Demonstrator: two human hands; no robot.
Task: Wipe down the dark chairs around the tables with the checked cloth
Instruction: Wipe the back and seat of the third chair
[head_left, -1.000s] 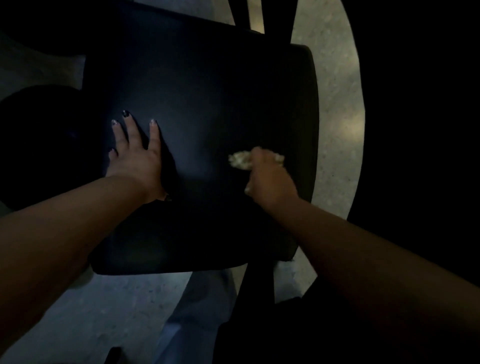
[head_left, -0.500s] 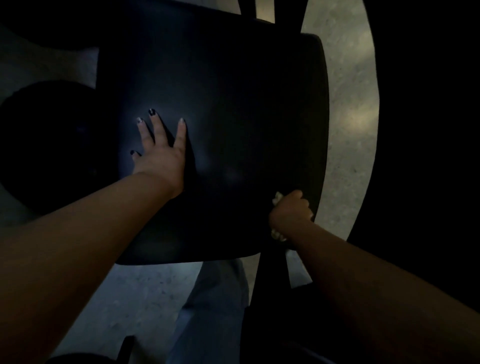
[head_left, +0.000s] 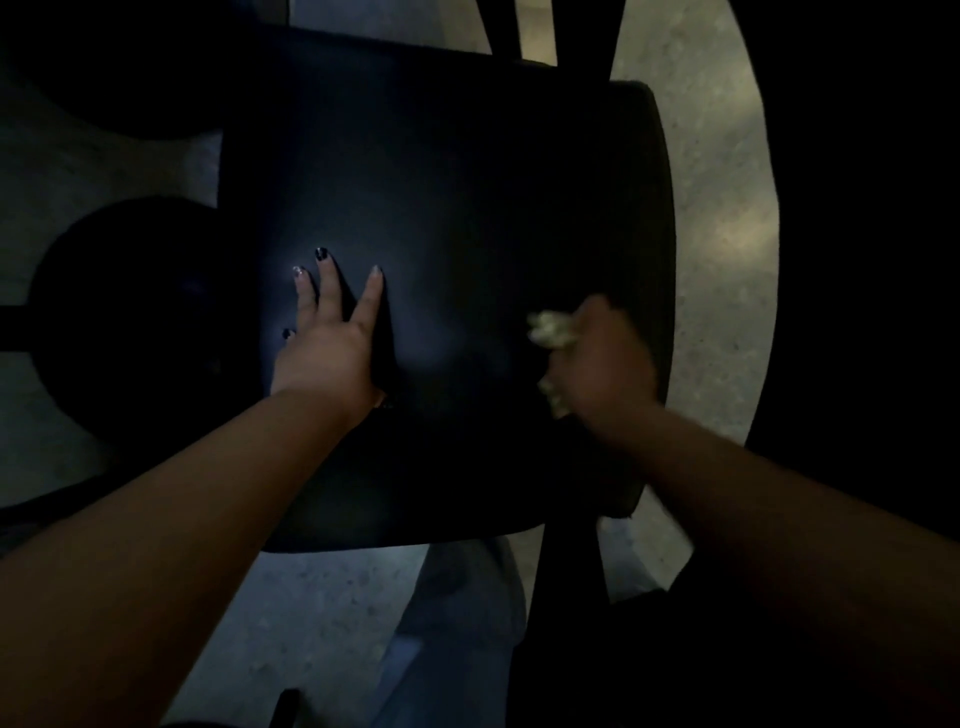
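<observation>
Cloth (head_left: 550, 332) in right hand (head_left: 602, 358) has moved forward over seat (head_left: 467, 182).

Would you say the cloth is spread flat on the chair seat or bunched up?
Bunched up: the cloth shows only as a crumpled wad sticking out of the right hand, which grips it against the chair seat.

A dimly lit dining area is suggested by a dark chair seat (head_left: 457, 249) and speckled concrete floor (head_left: 722, 249).

Dim, murky view (right hand (head_left: 602, 358) motion-blurred)
</observation>
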